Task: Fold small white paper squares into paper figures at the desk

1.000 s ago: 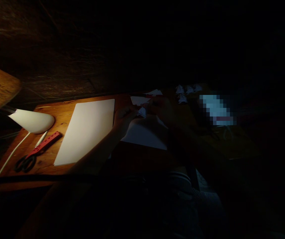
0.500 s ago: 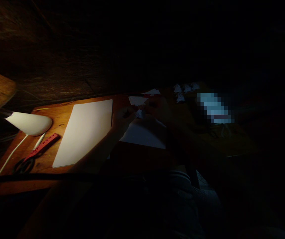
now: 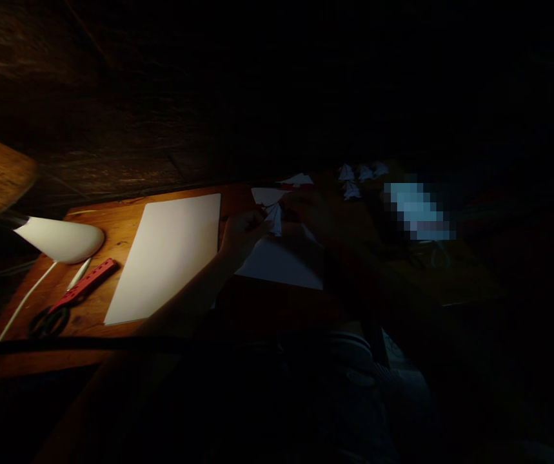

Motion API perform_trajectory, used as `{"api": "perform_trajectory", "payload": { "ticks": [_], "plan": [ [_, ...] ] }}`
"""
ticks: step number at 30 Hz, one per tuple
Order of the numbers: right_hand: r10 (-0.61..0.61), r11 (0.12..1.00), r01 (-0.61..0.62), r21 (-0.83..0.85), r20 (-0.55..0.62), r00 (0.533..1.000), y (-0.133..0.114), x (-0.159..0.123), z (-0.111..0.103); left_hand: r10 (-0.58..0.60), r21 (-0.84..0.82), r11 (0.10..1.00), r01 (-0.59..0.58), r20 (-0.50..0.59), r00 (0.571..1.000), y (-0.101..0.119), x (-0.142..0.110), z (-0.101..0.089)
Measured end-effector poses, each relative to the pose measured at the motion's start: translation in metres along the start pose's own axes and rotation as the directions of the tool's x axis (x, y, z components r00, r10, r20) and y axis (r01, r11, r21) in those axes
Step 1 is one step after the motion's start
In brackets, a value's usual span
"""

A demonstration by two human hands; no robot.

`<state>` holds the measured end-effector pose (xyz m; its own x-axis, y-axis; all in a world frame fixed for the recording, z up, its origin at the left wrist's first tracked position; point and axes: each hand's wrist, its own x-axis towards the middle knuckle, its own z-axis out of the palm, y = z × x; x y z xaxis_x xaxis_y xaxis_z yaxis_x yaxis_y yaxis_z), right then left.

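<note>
A small folded white paper piece (image 3: 273, 220), creased into a pointed shape, is pinched between the fingers of my left hand (image 3: 242, 231). My right hand (image 3: 309, 209) is in deep shadow at the piece's upper right edge, its fingers bent in and seemingly holding that side. Below both hands lies a white sheet of paper (image 3: 281, 264), partly shaded. Just beyond them is another paper piece (image 3: 267, 195). Several similar folded paper shapes (image 3: 351, 189) stand at the back right.
To the left lies a large white paper stack (image 3: 170, 251). Farther left are a white lamp base (image 3: 64, 241), a red ruler-like strip (image 3: 86, 282) and black-handled scissors (image 3: 49, 321) on the wooden table (image 3: 126, 225). A blurred bright screen (image 3: 416, 211) sits at the right.
The folded paper has been turned and now shows a larger, longer pointed face. My left hand has shifted slightly; the right stays close to the piece.
</note>
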<state>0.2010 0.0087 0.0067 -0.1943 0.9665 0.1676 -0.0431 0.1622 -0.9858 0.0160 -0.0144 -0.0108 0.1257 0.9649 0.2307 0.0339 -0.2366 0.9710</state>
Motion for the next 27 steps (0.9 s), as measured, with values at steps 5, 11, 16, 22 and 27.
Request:
{"api": "perform_trajectory", "payload": {
  "ticks": [5, 11, 16, 22, 27],
  "plan": [
    [-0.017, 1.000, 0.017, -0.002, 0.023, 1.000, -0.003, -0.001, -0.003, 0.025, 0.006, 1.000, -0.025, -0.007, 1.000, -0.001, 0.000, 0.002],
    [-0.078, 0.995, 0.083, -0.055, 0.084, 0.993, -0.007, -0.003, -0.003, 0.064, -0.010, 0.998, -0.064, 0.067, 0.996, 0.004, -0.001, 0.000],
    [-0.065, 0.997, 0.064, 0.038, 0.036, 0.997, -0.008, -0.006, 0.000, 0.049, -0.011, 0.999, -0.048, 0.049, 0.998, 0.004, -0.002, 0.001],
    [0.023, 0.995, -0.024, 0.095, 0.016, 1.000, -0.005, -0.004, -0.002, 0.012, -0.050, 0.999, -0.012, -0.015, 1.000, -0.006, 0.000, 0.005],
    [0.059, 0.983, -0.060, 0.174, 0.007, 0.998, -0.005, -0.004, -0.001, -0.033, -0.075, 0.997, 0.031, -0.015, 0.999, -0.005, 0.000, 0.003]
  ]
}}
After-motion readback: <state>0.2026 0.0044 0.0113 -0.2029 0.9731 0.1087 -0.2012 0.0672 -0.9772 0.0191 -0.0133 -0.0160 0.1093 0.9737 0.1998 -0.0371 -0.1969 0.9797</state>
